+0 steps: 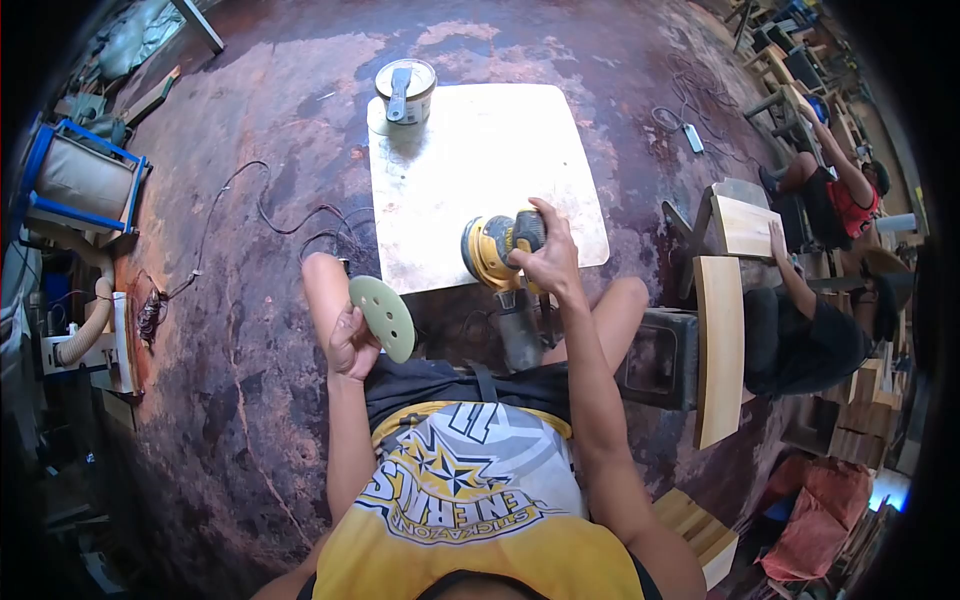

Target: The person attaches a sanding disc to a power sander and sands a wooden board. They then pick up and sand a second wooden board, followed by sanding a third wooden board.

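Observation:
My left hand [352,343] grips a round, pale green sanding disc [383,318] with several holes, holding it up near my left knee. In my right hand [553,252] is a yellow and black orbital sander [495,248], tipped on its side so its round pad faces left. A dark dust canister [519,335] hangs from the sander toward my lap. The sander is over the near edge of a white board [480,150]. At the board's far left corner stands a tub [410,75] with a blue putty knife [399,94] lying across its lid.
A light wooden plank [718,350] rests on a dark stool [655,358] to my right. Two other people work beyond it, one with a hand on a wooden piece [745,226]. Cables [262,190] run over the stained floor at left, near a blue-framed bin [85,185].

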{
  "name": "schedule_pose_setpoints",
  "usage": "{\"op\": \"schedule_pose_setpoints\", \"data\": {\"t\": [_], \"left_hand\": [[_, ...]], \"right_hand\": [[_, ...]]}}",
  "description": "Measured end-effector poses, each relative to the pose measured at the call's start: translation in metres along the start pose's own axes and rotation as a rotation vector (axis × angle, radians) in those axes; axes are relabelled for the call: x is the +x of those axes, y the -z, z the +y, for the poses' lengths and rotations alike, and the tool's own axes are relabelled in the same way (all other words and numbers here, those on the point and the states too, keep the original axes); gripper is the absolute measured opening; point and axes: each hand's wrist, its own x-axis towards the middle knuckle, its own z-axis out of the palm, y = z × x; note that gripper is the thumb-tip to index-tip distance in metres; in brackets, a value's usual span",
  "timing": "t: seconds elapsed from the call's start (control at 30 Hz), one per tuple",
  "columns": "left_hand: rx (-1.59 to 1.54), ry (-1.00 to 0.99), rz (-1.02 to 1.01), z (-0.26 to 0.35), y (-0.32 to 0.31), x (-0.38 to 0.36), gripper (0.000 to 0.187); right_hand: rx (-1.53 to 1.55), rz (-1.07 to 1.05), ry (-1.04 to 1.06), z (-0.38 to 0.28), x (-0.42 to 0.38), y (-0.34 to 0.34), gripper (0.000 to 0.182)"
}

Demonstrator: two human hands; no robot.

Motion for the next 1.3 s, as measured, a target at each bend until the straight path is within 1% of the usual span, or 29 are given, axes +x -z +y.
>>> {"op": "schedule_pose_setpoints", "data": {"t": [0.03,0.1,0.13,0.17,0.23,0.27,0.4,0.57,0.73,0.8,0.9,0.97,1.1,1.13,1.2,1.23,1.3], "left_hand": [[0.0,-0.001,-0.001,0.0,0.007,-0.004,0.04],[0.014,0.04,0.033,0.0,0.021,-0.013,0.045],[0.003,0.053,0.013,-0.001,0.027,-0.015,0.049],[-0.006,0.048,0.02,-0.004,0.034,-0.016,0.049],[-0.027,0.026,0.14,-0.005,0.035,-0.018,0.044],[-0.034,0.016,0.147,-0.005,0.036,-0.016,0.044],[-0.031,0.053,0.07,-0.003,0.037,-0.004,0.043],[-0.058,0.038,0.08,-0.004,0.043,-0.006,0.044],[-0.047,0.035,0.085,-0.002,0.033,-0.004,0.045],[-0.054,0.065,0.072,-0.001,0.033,-0.003,0.056],[-0.065,0.059,0.075,-0.003,0.036,-0.001,0.054],[-0.059,0.075,0.074,-0.005,0.042,0.0,0.051],[-0.036,0.083,0.081,-0.007,0.037,0.007,0.045],[-0.03,0.092,0.073,-0.009,0.035,0.008,0.045],[-0.116,0.033,0.182,-0.011,0.029,0.011,0.042],[-0.107,0.046,0.168,-0.013,0.025,0.018,0.042],[-0.142,0.035,0.157,-0.02,0.011,0.031,0.039]], "right_hand": [[0.0,0.0,0.001,-0.01,0.004,0.0,0.081],[-0.254,-0.154,-0.04,-0.022,0.015,-0.004,0.077],[-0.312,-0.156,0.008,-0.021,0.019,-0.01,0.076],[-0.318,-0.166,0.013,-0.023,0.025,-0.011,0.076],[-0.417,-0.244,0.002,-0.03,0.032,-0.016,0.078],[-0.428,-0.261,-0.003,-0.033,0.035,-0.017,0.079],[-0.454,-0.302,-0.013,-0.034,0.044,-0.024,0.079],[-0.499,-0.303,-0.01,-0.029,0.047,-0.03,0.08],[-0.513,-0.314,-0.016,-0.023,0.048,-0.033,0.081],[-0.515,-0.317,-0.02,-0.022,0.048,-0.032,0.082],[-0.507,-0.321,-0.064,-0.019,0.048,-0.033,0.084],[-0.518,-0.295,-0.02,-0.014,0.046,-0.034,0.088],[-0.503,-0.244,-0.015,-0.009,0.043,-0.032,0.092],[-0.428,-0.189,-0.004,-0.004,0.042,-0.031,0.094],[-0.281,-0.083,0.014,0.006,0.036,-0.028,0.096],[-0.279,-0.065,0.003,0.015,0.033,-0.029,0.096],[-0.176,0.063,0.123,0.03,0.026,-0.028,0.095]]}}
